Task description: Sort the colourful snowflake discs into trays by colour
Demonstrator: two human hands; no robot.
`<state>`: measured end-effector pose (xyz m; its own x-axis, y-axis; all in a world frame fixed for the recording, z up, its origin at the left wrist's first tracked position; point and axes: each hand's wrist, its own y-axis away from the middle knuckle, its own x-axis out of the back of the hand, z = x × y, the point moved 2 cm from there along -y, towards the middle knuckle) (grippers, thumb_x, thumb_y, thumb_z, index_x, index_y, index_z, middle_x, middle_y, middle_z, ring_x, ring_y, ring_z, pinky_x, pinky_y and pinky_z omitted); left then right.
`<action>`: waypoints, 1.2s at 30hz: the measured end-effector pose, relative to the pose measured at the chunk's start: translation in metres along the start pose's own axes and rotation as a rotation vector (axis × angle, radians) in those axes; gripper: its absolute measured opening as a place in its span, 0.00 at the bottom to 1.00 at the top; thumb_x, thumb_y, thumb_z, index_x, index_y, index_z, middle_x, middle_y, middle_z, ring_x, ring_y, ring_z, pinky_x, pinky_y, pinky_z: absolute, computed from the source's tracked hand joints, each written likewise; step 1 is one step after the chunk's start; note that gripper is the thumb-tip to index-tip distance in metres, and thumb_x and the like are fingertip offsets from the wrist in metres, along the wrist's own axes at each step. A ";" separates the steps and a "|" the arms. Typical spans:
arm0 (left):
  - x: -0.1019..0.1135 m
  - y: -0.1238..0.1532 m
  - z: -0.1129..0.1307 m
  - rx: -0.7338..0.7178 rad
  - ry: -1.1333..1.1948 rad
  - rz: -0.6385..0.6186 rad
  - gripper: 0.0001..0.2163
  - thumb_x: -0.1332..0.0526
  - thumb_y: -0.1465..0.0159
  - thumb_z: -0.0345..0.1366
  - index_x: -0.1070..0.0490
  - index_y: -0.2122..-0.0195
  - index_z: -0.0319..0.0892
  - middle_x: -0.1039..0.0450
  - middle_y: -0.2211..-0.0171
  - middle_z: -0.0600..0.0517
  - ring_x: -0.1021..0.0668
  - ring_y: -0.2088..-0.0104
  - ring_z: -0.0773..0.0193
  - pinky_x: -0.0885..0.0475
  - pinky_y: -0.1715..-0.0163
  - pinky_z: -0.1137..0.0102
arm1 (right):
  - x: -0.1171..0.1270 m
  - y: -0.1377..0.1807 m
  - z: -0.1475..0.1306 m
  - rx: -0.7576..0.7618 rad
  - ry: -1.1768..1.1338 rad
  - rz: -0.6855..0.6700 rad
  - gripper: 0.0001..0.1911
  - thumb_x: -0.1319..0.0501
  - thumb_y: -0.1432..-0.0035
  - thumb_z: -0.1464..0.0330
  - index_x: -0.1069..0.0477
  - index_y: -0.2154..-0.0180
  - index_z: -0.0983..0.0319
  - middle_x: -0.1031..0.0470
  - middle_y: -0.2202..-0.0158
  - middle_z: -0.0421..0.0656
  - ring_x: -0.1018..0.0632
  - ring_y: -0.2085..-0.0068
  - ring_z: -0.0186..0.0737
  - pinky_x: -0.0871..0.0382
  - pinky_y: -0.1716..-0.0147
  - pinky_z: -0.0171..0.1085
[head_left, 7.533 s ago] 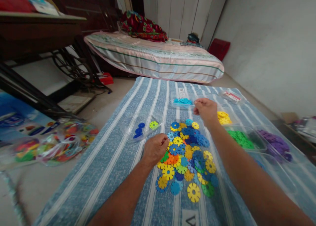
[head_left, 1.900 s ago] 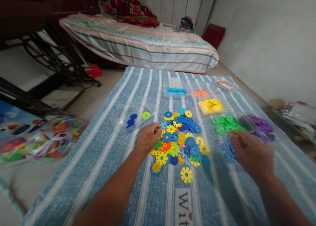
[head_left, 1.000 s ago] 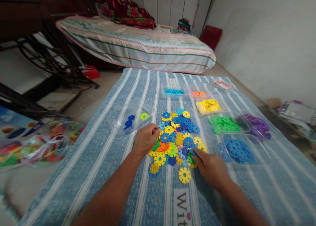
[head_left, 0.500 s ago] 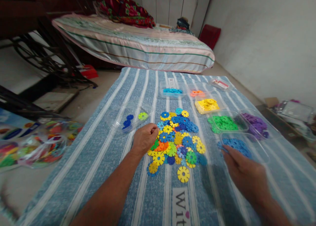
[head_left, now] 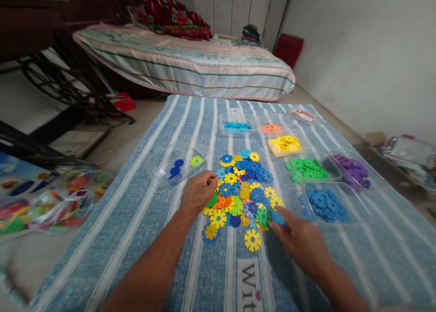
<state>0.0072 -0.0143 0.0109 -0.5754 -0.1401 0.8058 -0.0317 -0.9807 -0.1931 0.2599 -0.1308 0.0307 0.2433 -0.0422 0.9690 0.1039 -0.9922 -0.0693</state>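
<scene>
A mixed pile of notched plastic discs [head_left: 238,191] in yellow, blue, green and orange lies on the striped cloth. My left hand [head_left: 200,191] rests at the pile's left edge, fingers curled closed; whatever they hold, if anything, is hidden. At the right edge, my right hand [head_left: 301,235] has thumb and fingers closed on a blue notched disc [head_left: 277,217], beside a green one. To the right of the pile is a clear box of blue discs [head_left: 327,205], with a few blue discs just outside its left side.
Clear boxes of green discs [head_left: 309,170], purple discs [head_left: 350,169], yellow discs [head_left: 286,145], orange discs [head_left: 271,128] and light-blue discs [head_left: 237,126] stand farther back. On the left, another clear box [head_left: 160,171] holds a few dark-blue discs and a lime one. A bed [head_left: 190,69] stands beyond.
My right hand has moved left from beside the box of blue discs to the pile's right edge and closed on a blue disc. My left hand stays in place.
</scene>
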 end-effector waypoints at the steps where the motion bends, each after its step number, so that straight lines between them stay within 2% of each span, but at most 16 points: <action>1: 0.000 0.000 0.000 -0.002 -0.001 0.003 0.11 0.47 0.42 0.41 0.28 0.71 0.43 0.28 0.78 0.55 0.27 0.75 0.67 0.38 0.74 0.74 | -0.003 -0.003 -0.004 -0.002 0.014 -0.045 0.21 0.50 0.39 0.58 0.32 0.50 0.62 0.23 0.77 0.41 0.22 0.76 0.41 0.39 0.79 0.33; 6: 0.000 0.000 0.000 0.002 0.000 0.007 0.11 0.47 0.42 0.41 0.28 0.72 0.43 0.28 0.78 0.55 0.28 0.75 0.67 0.38 0.74 0.74 | -0.011 -0.012 -0.011 0.000 0.037 -0.133 0.19 0.47 0.40 0.61 0.32 0.49 0.59 0.22 0.75 0.41 0.22 0.74 0.42 0.40 0.78 0.34; 12: 0.001 0.001 0.001 -0.004 -0.008 0.007 0.11 0.47 0.42 0.41 0.28 0.71 0.43 0.28 0.78 0.55 0.27 0.75 0.67 0.37 0.74 0.74 | -0.014 -0.011 -0.010 0.011 -0.030 -0.117 0.19 0.47 0.41 0.60 0.32 0.51 0.60 0.22 0.74 0.42 0.22 0.74 0.41 0.39 0.77 0.33; 17: 0.001 0.001 0.002 0.001 -0.003 0.001 0.11 0.47 0.42 0.41 0.28 0.71 0.43 0.27 0.77 0.54 0.27 0.74 0.66 0.37 0.73 0.74 | -0.016 -0.008 -0.008 -0.008 -0.097 -0.053 0.19 0.48 0.41 0.61 0.30 0.52 0.61 0.22 0.74 0.42 0.23 0.75 0.40 0.37 0.77 0.33; 22: 0.001 0.001 0.002 0.017 0.006 0.003 0.11 0.47 0.42 0.41 0.28 0.71 0.43 0.27 0.77 0.54 0.26 0.74 0.66 0.36 0.73 0.74 | -0.014 -0.005 -0.005 -0.039 -0.308 -0.005 0.16 0.49 0.40 0.61 0.28 0.58 0.60 0.22 0.74 0.41 0.23 0.75 0.38 0.35 0.75 0.34; 26: 0.001 0.001 0.002 0.011 0.004 0.009 0.11 0.47 0.42 0.40 0.28 0.71 0.43 0.26 0.77 0.54 0.26 0.74 0.66 0.36 0.73 0.73 | 0.004 -0.007 -0.001 -0.038 -0.431 0.003 0.14 0.49 0.40 0.61 0.27 0.66 0.59 0.25 0.79 0.38 0.26 0.78 0.35 0.37 0.78 0.31; 29: 0.001 0.001 0.002 0.007 0.001 0.009 0.10 0.47 0.42 0.40 0.28 0.71 0.43 0.26 0.77 0.54 0.26 0.74 0.66 0.36 0.73 0.73 | 0.031 -0.020 0.012 -0.024 -0.367 0.155 0.15 0.48 0.40 0.60 0.27 0.67 0.59 0.25 0.77 0.39 0.26 0.77 0.34 0.37 0.77 0.31; 32: 0.000 0.001 0.001 0.005 0.003 0.008 0.10 0.47 0.42 0.41 0.28 0.71 0.43 0.27 0.77 0.54 0.26 0.74 0.66 0.36 0.73 0.73 | 0.063 -0.036 0.031 -0.129 -0.097 0.469 0.19 0.49 0.41 0.57 0.26 0.66 0.62 0.25 0.76 0.42 0.26 0.77 0.37 0.37 0.76 0.33; 34: 0.000 0.000 0.000 0.002 0.007 0.001 0.11 0.47 0.42 0.41 0.28 0.71 0.43 0.27 0.77 0.54 0.26 0.74 0.66 0.36 0.73 0.73 | 0.077 -0.042 0.041 -0.222 0.072 0.621 0.23 0.49 0.41 0.56 0.25 0.62 0.66 0.25 0.77 0.45 0.26 0.76 0.40 0.38 0.76 0.35; 36: 0.000 0.000 0.000 0.003 0.011 -0.007 0.11 0.47 0.42 0.41 0.28 0.71 0.43 0.27 0.78 0.54 0.26 0.74 0.66 0.37 0.73 0.73 | 0.078 -0.042 0.044 -0.221 0.103 0.629 0.24 0.50 0.41 0.55 0.25 0.60 0.66 0.24 0.76 0.45 0.25 0.75 0.40 0.38 0.75 0.35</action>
<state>0.0073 -0.0147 0.0110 -0.5838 -0.1318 0.8012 -0.0332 -0.9820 -0.1857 0.3168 -0.0870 0.0983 0.0992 -0.6199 0.7784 -0.2296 -0.7754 -0.5882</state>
